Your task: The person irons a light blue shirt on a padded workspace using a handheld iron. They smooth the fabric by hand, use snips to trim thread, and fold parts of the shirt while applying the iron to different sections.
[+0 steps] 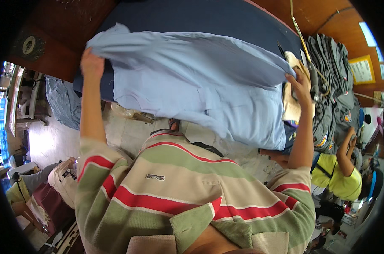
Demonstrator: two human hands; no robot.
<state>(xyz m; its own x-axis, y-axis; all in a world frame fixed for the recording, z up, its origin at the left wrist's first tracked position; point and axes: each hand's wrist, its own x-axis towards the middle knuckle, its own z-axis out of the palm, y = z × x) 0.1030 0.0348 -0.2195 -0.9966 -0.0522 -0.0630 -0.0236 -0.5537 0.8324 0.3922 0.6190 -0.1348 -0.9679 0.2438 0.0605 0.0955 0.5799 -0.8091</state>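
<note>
A: How far along does it look?

B: Partway, I'd judge — the wide pale-blue woven cloth (pixel 192 80) is opened out over the dark navy, smooth-topped desk (pixel 209 17), but its far edge is raised and wavy rather than laid down.

A: And the grip on each side?

B: The left hand (pixel 92 64) grasps the cloth's far left corner (motion softens the detail there, though the fingers look closed). The right hand (pixel 301 86) pinches its right end between thumb and fingers.

A: What seems undone?

B: The flattening. Creases cross the nearer part, and I can't make out a finished fold.

A: Where is there room?

B: Beyond the cloth, where bare desk runs back to its far edge. On the left, a brown wooden panel (pixel 58 57) stands near that hand. The right is tighter — a cream cloth bundle (pixel 290 108) sits just beside the hand, with a heap of dark grey garments (pixel 329 80) past it.

A: The near side?

B: The cloth covers the desk's near edge, so I can't trace it; pale tiled floor (pixel 122 133) shows just below.
</note>
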